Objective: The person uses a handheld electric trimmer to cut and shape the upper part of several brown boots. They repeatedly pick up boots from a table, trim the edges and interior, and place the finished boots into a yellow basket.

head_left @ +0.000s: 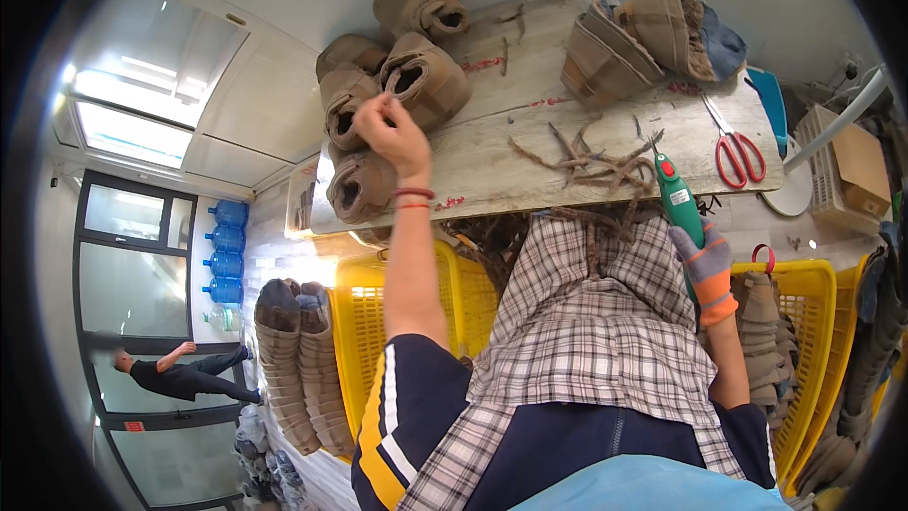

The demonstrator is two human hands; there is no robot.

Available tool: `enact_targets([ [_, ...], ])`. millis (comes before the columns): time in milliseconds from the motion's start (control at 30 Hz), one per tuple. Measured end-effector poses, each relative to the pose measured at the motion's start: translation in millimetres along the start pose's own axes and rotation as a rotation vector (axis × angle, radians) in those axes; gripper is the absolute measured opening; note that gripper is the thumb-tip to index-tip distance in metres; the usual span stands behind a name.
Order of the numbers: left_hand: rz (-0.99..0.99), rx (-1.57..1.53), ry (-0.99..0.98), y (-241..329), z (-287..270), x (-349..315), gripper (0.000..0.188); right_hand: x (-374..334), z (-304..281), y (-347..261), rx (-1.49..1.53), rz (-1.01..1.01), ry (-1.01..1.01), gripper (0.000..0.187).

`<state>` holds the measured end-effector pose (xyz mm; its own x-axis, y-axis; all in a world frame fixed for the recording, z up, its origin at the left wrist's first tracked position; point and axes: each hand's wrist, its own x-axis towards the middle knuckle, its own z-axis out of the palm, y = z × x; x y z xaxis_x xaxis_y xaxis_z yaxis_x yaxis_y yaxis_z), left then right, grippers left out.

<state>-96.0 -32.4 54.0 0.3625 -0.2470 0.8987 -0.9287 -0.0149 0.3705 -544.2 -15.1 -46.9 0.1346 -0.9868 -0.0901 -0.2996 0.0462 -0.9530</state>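
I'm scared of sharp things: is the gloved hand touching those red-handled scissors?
Apart: the head view shows the gloved right hand gripping the green tool, a clear gap below the scissors.

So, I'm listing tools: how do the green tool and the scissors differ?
The green tool is in the gloved right hand; the scissors lie on the table. The green tool has one thick body; the scissors have two red loop handles. Both show red.
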Motion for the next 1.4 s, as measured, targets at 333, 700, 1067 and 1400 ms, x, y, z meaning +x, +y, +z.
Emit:
enact_targets([
  [333, -1.431, -1.034, -0.647, 98.8, 182.3, -128.5, 0.041, -3.0, -10.1, -14.9, 0.000, 0.021, 0.005, 0.042],
  [700, -0.973, -1.279, -0.397, 124.4, 188.3, -106.7, 0.036, 6.3, -15.4, -18.0, 0.030, 0.025, 0.056, 0.040],
  [1067, -1.429, -1.715, -0.465, 59.6, 15.4, -4.7, 0.030, 21.5, -22.4, -43.7, -0.024, -0.279, 0.028, 0.049],
  [1400, -1.913, -1.791, -0.481, 28.9, -43.5, -30.8, 0.029, 3.4, -17.6, -51.0, -0.591, -0.930, 0.092, 0.064],
])
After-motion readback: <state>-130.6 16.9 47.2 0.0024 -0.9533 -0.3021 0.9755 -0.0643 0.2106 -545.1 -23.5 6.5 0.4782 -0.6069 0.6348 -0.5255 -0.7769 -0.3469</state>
